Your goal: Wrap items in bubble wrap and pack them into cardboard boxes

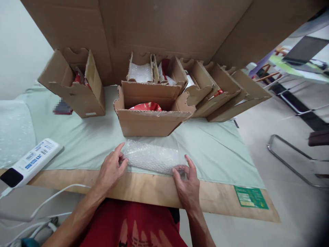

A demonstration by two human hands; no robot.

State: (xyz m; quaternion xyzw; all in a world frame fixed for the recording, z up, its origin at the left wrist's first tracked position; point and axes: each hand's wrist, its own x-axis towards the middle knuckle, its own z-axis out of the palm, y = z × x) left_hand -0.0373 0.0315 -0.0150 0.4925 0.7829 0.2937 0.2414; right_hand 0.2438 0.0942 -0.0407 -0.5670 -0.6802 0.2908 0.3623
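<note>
Right hand [189, 183] clamped on the bubble wrap [151, 156]; left hand [113, 168] touches its left end — that grip I cannot tell.

Workspace — cardboard boxes [144, 125], bubble wrap [151, 156]

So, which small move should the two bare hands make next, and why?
Perhaps the left hand and right hand should close gently on the long clear bubble-wrap piece: they are at its opposite ends, and it lies on the pale green cloth, before the nearest open brown cardboard box.
</note>
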